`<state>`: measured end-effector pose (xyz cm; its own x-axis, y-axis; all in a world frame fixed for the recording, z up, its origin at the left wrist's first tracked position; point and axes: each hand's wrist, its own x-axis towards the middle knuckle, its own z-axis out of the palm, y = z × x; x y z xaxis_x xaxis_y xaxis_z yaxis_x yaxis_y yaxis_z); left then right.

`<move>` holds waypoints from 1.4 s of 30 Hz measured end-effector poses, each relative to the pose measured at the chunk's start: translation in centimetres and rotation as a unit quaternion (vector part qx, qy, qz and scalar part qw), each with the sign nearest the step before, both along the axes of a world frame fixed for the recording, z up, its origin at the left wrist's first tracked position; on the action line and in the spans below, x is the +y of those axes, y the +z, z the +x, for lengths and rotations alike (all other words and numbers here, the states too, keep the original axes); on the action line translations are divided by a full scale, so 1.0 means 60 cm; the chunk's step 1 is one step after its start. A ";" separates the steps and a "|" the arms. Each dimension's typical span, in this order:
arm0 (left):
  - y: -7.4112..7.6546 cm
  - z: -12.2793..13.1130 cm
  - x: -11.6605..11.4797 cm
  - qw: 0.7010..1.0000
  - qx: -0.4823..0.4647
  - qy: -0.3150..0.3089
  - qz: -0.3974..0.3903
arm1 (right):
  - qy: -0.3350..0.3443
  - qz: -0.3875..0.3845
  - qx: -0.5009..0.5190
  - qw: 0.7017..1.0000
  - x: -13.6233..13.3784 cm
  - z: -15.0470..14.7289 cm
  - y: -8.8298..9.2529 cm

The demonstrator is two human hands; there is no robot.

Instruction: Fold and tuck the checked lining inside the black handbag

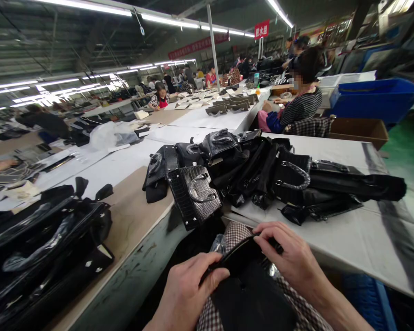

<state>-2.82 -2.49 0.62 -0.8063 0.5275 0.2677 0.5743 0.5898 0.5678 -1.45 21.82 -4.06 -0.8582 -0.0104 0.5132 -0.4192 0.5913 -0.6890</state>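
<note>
Your left hand and right hand pinch a black piece, fingers closed, seemingly mid-work; handled bags beyond it on bench, status unclear.

There are two hands, one held black piece, one blue bin, one carton, one blue crate, and heaped bags too overlapped to count exactly

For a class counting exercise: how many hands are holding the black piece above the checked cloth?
2: the left hand on the left of the black piece's curved edge, the right hand on its right. Neither is hidden.
</note>
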 end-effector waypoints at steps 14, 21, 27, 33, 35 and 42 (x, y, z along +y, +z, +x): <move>0.006 -0.026 0.007 0.969 0.201 -0.110 -0.094 | -0.072 -0.010 0.014 0.997 -0.031 0.008 -0.001; 0.035 -0.049 0.031 0.931 0.135 -0.178 -0.289 | -0.063 -0.007 0.024 0.998 -0.040 0.017 0.008; 0.044 -0.074 0.073 0.904 0.161 -0.239 -0.316 | -0.053 0.003 0.061 0.997 -0.046 0.026 0.015; 0.023 -0.087 0.089 0.905 0.163 -0.282 -0.275 | -0.039 0.001 0.058 0.998 -0.042 0.030 0.017; 0.022 -0.086 0.089 0.920 0.120 -0.253 -0.275 | -0.031 0.000 0.047 0.998 -0.041 0.032 0.016; 0.073 -0.056 0.030 0.962 -0.123 -0.140 -0.200 | -0.048 0.000 0.021 0.999 -0.030 0.032 0.003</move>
